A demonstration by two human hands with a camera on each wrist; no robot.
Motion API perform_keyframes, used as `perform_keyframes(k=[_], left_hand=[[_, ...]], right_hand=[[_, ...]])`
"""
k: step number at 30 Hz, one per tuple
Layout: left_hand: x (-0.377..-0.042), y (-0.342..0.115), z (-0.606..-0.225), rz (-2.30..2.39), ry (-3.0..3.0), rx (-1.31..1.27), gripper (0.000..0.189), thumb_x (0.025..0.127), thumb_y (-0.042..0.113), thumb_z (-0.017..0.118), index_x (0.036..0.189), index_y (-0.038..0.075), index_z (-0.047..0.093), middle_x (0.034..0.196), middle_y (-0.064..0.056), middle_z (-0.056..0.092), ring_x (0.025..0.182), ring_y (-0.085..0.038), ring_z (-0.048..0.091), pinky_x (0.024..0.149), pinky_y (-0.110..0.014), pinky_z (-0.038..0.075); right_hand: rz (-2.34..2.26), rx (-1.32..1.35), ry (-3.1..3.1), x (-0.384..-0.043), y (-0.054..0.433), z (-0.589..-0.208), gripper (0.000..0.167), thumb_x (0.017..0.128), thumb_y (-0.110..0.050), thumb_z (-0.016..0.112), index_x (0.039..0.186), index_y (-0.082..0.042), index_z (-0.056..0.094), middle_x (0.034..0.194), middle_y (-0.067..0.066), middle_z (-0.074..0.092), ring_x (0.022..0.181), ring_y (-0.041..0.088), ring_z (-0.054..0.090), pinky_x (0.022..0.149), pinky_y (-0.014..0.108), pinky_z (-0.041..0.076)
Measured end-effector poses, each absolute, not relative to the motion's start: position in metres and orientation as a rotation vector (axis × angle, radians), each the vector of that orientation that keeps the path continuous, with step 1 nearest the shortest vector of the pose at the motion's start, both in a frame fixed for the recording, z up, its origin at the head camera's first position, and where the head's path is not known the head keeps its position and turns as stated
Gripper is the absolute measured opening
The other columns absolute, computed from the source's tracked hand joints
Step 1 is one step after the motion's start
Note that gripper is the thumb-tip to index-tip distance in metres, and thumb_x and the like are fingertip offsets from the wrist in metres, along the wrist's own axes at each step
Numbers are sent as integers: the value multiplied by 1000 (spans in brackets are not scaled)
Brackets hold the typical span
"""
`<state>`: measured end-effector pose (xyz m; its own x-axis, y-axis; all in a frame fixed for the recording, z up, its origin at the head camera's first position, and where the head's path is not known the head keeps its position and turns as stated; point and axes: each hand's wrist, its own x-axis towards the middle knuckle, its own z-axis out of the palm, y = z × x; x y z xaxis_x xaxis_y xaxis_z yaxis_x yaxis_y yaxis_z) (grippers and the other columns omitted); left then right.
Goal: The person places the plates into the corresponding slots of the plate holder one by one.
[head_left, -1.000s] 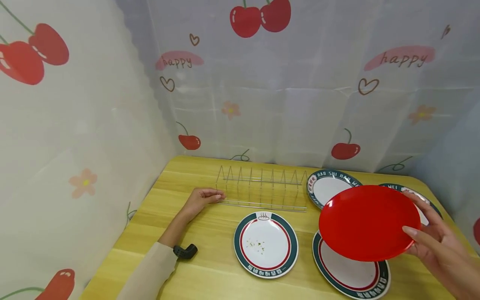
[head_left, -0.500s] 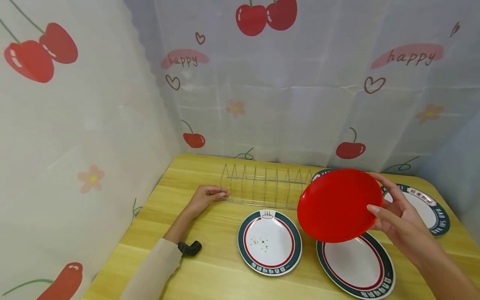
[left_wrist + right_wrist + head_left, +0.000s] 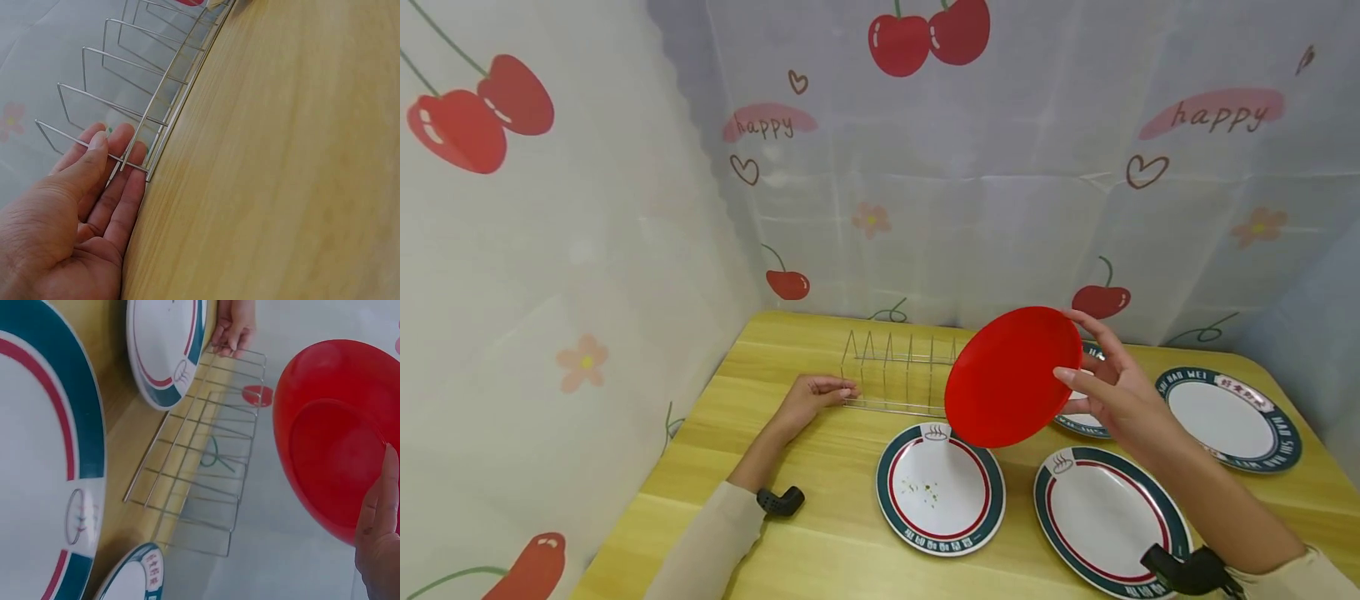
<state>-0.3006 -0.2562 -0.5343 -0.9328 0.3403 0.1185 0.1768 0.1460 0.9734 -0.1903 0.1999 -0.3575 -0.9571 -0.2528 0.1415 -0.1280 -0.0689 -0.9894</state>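
Note:
My right hand (image 3: 1116, 396) grips the red plate (image 3: 1011, 375) by its right edge, thumb on the face toward me and fingers behind. The plate is tilted up in the air and covers the right part of the wire plate rack (image 3: 895, 409) in the head view. At the rack's left end, my left hand (image 3: 811, 400) pinches the end wires between thumb and fingers. Seen from the left wrist, the thumb (image 3: 87, 165) lies over a wire while the fingers reach beneath. From the right wrist, the red plate (image 3: 337, 450) shows apart from the rack (image 3: 234, 494).
A green-rimmed white plate (image 3: 936, 492) with small green flecks lies in front of the rack. To its right is a similar plate (image 3: 1105, 517). Another plate (image 3: 1225, 417) lies at the back right, and one more (image 3: 1078, 425) is partly hidden behind the right hand.
The right hand has carried the red plate leftward and up, from over the right-hand plates to the rack, tilting it steeper. The left hand stays at the rack's end.

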Motion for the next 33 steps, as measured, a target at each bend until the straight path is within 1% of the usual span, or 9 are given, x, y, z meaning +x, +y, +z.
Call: perform_keyframes(k=[5,12,17,22,26,30,33], left_hand=[[-297,-258,-533,1894,2292,505,26,97,18,70,117,2,75,109,-11,76,107,-23,72,91,-30,58],[-298,-260,-532,1910,2288,500,24,97,16,69,116,2,76,109,-11,76,106,-23,72,91,-30,58],[-299,-259,-533,1900,2268,547,26,97,17,70,117,1,75,110,-12,76,107,-23,72,92,-30,57],[-300,-259,-533,1915,2242,545,25,96,17,72,116,3,76,110,-11,76,107,-24,72,93,-30,57],[-300,-259,-534,1926,2237,555,26,96,15,71,117,1,75,110,-13,76,106,-24,72,92,-30,57],[-301,-259,-536,1941,2227,570,25,95,12,71,116,-1,75,109,-14,76,105,-24,73,91,-31,58],[-301,-259,-537,1944,2228,573,24,95,12,71,116,-1,75,109,-14,76,104,-24,73,91,-32,58]], right_hand=[[-2149,-427,2117,-207,175,-356,77,98,-9,67,160,-32,27,142,5,50,114,20,63,79,46,60],[-2107,-469,2111,-227,142,-351,78,97,-17,71,159,-33,27,148,13,47,121,27,60,82,49,59],[-2073,-478,2140,-239,123,-347,79,94,-20,75,158,-35,30,143,15,52,119,30,61,80,50,60],[-2079,-503,2115,-252,106,-345,81,92,-19,77,157,-35,32,135,16,56,118,34,60,78,52,60],[-2087,-514,2090,-261,95,-345,81,92,-16,77,157,-33,33,127,19,56,115,35,60,77,54,60],[-2104,-524,2063,-267,83,-346,80,92,-13,76,157,-31,34,126,20,55,115,35,59,78,59,58],[-2099,-534,2056,-270,74,-347,80,92,-14,77,157,-30,34,127,20,56,116,37,60,78,60,58]])
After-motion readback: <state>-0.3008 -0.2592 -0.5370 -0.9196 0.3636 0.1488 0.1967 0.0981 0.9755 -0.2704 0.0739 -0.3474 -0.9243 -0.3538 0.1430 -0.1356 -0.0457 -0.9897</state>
